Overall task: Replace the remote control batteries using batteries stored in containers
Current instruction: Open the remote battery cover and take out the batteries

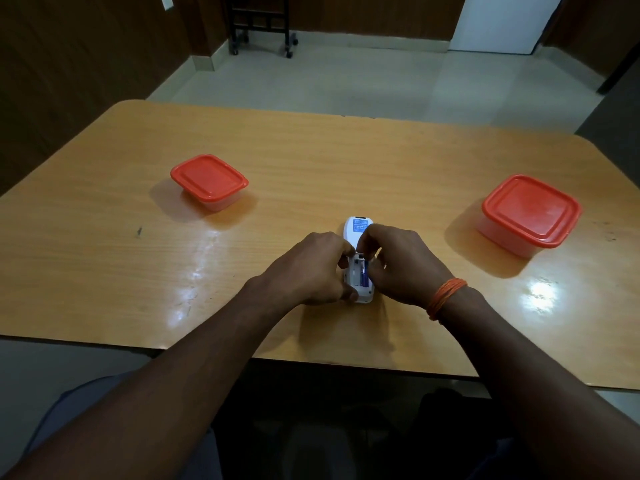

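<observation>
A white remote control [356, 233] lies face down at the table's middle, a blue label on its far end and its battery bay uncovered. A blue battery [363, 274] sits in the right side of the bay. My left hand [313, 268] grips the remote's left edge. My right hand [398, 265] holds its right edge, fingertips at the top of the bay. Two closed containers with red lids stand apart: a smaller one [209, 180] at the far left, a larger one [530, 213] at the right.
The wooden table [104, 271] has a near edge just below my forearms. An orange thread band [445, 297] wraps my right wrist. Beyond the table are a tiled floor and a black wheeled stand [261, 26].
</observation>
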